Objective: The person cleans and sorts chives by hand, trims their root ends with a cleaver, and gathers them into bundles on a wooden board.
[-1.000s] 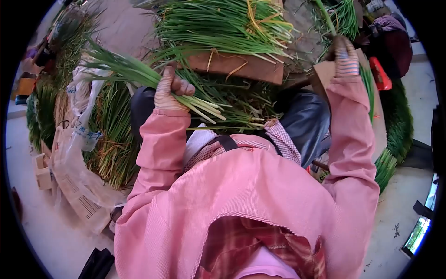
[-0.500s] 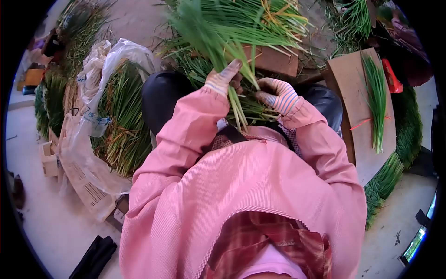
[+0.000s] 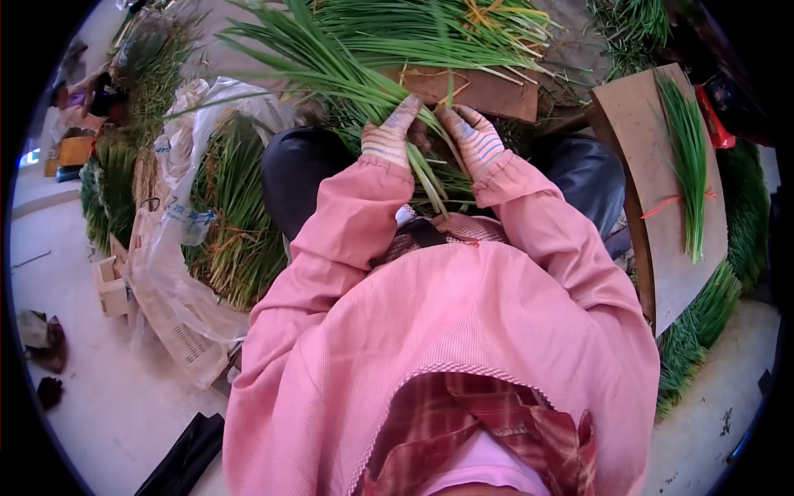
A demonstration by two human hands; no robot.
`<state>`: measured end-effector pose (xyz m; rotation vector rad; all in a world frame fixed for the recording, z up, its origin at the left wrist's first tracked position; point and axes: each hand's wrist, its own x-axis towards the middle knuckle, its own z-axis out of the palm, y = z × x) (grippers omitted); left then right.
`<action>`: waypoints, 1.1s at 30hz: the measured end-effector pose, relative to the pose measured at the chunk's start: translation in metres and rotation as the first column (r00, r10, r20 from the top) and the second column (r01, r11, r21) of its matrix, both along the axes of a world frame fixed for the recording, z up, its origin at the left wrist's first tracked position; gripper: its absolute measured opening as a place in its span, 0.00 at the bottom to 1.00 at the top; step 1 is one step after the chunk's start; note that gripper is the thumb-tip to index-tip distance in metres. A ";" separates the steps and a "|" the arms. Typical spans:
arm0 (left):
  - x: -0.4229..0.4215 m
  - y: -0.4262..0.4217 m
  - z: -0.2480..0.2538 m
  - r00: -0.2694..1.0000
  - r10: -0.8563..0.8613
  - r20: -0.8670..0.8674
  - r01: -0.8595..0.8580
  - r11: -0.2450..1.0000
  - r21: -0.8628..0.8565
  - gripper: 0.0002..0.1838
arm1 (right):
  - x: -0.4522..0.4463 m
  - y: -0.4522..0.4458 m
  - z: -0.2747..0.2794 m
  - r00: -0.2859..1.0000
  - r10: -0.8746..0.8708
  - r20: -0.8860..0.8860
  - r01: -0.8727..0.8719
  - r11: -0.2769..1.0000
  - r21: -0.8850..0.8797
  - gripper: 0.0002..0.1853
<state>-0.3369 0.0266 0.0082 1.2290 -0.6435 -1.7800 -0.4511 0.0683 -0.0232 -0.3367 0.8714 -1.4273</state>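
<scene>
A bunch of chives [image 3: 339, 70] slants through my striped-gloved left hand [image 3: 387, 140], which is closed around it. Its leaves fan out to the upper left and the pale stems stick out below the palm. Just to the right, my right hand [image 3: 471, 139] pinches a thin chive leaf between thumb and fingers. My two hands are nearly touching over my lap. Behind them, a pile of chives [image 3: 430, 41] lies on a brown board [image 3: 471, 93], its pale ends pointing right.
To the right, a tied chive bundle [image 3: 688, 165] lies on a cardboard-coloured board [image 3: 633, 116]. More bundles [image 3: 703, 331] are stacked beyond it. At left, a clear plastic bag [image 3: 157, 273] lines a crate holding chives [image 3: 236, 215]. Another person [image 3: 103, 95] is at the far left.
The bunch in my left hand has swung to the left and its leaves spread wider. My right hand has moved left and up, closer to my left hand.
</scene>
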 end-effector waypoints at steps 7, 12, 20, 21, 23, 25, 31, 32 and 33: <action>0.028 -0.035 0.015 0.979 0.202 0.034 -0.192 0.962 -0.196 0.13 | -0.032 0.002 -0.006 0.160 0.230 -0.960 -0.269 0.946 0.182 0.12; 0.056 -0.064 0.025 0.982 0.086 0.170 -0.048 0.975 -0.217 0.14 | -0.074 0.012 0.013 -0.341 0.725 -0.598 -0.331 0.503 0.798 0.20; -0.014 -0.019 -0.042 0.986 -0.160 0.043 0.156 0.984 0.085 0.16 | -0.032 0.009 -0.004 0.255 0.117 -0.960 -0.321 0.947 0.031 0.15; -0.014 -0.013 -0.046 0.989 -0.150 0.009 0.147 0.979 0.141 0.16 | -0.032 0.016 -0.006 0.327 0.134 -0.935 -0.291 0.956 0.035 0.13; -0.014 -0.001 -0.052 0.992 -0.121 -0.034 0.125 0.969 0.211 0.16 | -0.033 0.028 -0.024 0.569 0.195 -0.799 -0.233 0.970 0.071 0.11; -0.012 0.007 -0.056 0.997 -0.075 -0.015 0.076 0.948 0.308 0.15 | -0.032 0.035 -0.023 0.723 0.307 -0.619 -0.198 0.950 0.241 0.12; -0.012 0.009 -0.069 0.996 -0.045 -0.077 0.073 0.908 0.412 0.13 | -0.023 0.026 -0.036 0.494 0.331 -0.804 -0.292 0.934 0.205 0.21; -0.011 0.008 -0.066 0.999 -0.032 -0.022 0.038 0.899 0.436 0.13 | -0.026 0.023 -0.044 0.434 0.355 -0.828 -0.314 0.921 0.230 0.22; -0.008 0.008 -0.068 0.998 -0.046 -0.043 0.060 0.905 0.422 0.12 | -0.026 0.020 -0.039 0.431 0.359 -0.828 -0.317 0.919 0.233 0.22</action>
